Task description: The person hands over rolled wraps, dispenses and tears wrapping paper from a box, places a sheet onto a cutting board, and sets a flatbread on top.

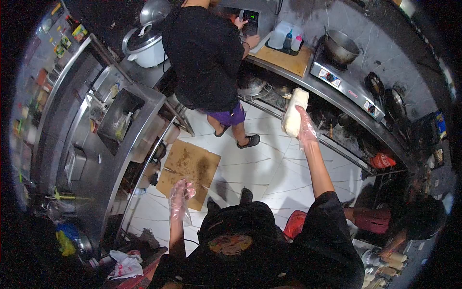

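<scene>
My right hand point(306, 127), in a clear plastic glove, reaches forward and grips a long whitish block point(294, 111) with rounded ends; its exact kind cannot be made out. The block is held above the floor, in front of the counter's lower rail. On the other side, my left hand point(181, 196) hangs over a stained cardboard sheet point(190, 166). It also wears a loose clear glove, its fingers loosely bent and apart, with nothing visible in them.
A person in black point(202, 58) stands ahead, hands at a microwave point(250, 23). A gas stove point(344, 82) with a pot point(340, 47) lines the right counter, beside a wooden board point(284, 60). At left is a sink point(122, 115). Another person point(418, 216) is at far right.
</scene>
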Motion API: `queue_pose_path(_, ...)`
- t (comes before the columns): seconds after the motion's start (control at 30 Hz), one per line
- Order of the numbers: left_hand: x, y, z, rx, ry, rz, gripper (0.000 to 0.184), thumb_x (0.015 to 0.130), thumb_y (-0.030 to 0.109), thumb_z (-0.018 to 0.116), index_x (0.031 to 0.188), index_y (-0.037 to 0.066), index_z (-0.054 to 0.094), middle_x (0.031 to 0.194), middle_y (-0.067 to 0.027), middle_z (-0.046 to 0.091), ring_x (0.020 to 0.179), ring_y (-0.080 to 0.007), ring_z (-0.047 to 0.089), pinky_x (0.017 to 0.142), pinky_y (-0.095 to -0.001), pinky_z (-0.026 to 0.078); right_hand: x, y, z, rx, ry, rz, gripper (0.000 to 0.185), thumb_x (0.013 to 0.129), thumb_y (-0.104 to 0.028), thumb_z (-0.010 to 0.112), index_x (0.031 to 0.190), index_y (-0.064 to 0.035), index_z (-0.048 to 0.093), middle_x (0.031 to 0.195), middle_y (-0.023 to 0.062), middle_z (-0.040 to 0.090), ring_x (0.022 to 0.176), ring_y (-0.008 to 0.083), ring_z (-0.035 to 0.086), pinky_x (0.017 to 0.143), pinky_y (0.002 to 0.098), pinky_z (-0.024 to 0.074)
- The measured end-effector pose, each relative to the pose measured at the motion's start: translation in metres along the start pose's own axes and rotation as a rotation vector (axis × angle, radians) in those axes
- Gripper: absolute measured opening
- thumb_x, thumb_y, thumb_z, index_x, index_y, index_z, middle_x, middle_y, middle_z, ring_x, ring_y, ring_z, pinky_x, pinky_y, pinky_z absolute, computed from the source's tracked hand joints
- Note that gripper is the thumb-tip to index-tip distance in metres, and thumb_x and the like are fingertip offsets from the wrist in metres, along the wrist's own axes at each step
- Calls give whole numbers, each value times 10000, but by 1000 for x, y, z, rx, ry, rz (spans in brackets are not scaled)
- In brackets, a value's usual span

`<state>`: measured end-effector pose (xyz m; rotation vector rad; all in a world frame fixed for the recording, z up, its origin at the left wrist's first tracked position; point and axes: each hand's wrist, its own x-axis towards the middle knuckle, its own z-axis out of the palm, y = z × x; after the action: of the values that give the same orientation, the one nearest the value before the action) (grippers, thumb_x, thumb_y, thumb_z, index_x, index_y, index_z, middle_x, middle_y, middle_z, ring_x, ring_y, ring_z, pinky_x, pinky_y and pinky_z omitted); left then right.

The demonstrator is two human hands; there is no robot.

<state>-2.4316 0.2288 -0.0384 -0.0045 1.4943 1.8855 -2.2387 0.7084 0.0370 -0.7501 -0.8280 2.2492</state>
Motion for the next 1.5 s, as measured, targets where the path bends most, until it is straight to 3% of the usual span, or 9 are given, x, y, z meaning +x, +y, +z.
queue_pose_path(0.3,0,1,13,72,21,5,447,919,390,616,1196,49,530,1004,-88,625,761,-167,630,717,-306,530,13,1,-10,32,-15,-13,442,900,-257,595,1267,-32,497,1091,122,644,890,236,658,760,382,576)
queue_pose_path(0.4,1,0,18,65,65,5,337,932,311,590,1162,65,588,987,-72,653,764,-187,634,673,-319,532,18,0,-12,39,-20,-3,438,901,-259,593,1266,-36,497,1084,118,646,876,232,659,751,380,578)
queue_pose_path(0.5,0,2,22,117,52,-12,463,916,407,615,1206,56,531,1009,-82,626,775,-166,632,730,-307,528,20,0,-14,43,-30,-2,432,902,-263,589,1258,-34,502,1065,112,649,856,229,660,738,385,579)
queue_pose_path(1.17,11,4,44,116,52,-55,455,914,407,615,1190,54,536,992,-69,618,803,-159,619,754,-306,527,41,-6,-3,-101,37,41,375,891,-316,627,1151,-52,572,987,87,656,796,213,658,738,368,564)
queue_pose_path(1.3,15,-7,31,71,26,-22,466,911,408,618,1200,53,529,996,-70,616,803,-161,618,752,-308,530,59,6,-1,-55,-151,91,353,898,-265,620,1171,-49,558,1044,86,650,856,205,655,755,355,554)
queue_pose_path(1.5,6,-4,22,95,109,-42,446,916,383,614,1208,58,528,1007,-77,614,804,-169,621,736,-304,529,71,32,-9,-65,-145,-137,420,910,-296,603,1240,-54,507,1159,77,615,1016,218,630,888,389,530)
